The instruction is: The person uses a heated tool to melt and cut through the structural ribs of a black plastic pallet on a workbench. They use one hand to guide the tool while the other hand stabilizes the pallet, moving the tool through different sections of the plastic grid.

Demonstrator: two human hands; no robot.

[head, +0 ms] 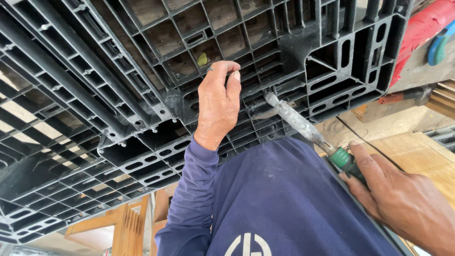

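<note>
A black ribbed plastic pallet [142, 95] stands tilted on edge, filling the upper view, its gridded underside turned toward the person. The left hand [218, 102] is closed on one of its ribs near the middle, fingers curled over the edge. The right hand [403, 199] is wrapped around the green handle of a soldering-type iron with a crusted grey metal shaft [298, 121]. The iron's long axis runs from lower right up to upper left, and its tip touches the grid just to the right of the left hand (so the left hand is the nearer one to the contact spot). Counted: one pallet, one iron, two hands. A red tool [424, 26] lies well apart at upper right, and wooden boards [417, 151] lie below the right hand.
</note>
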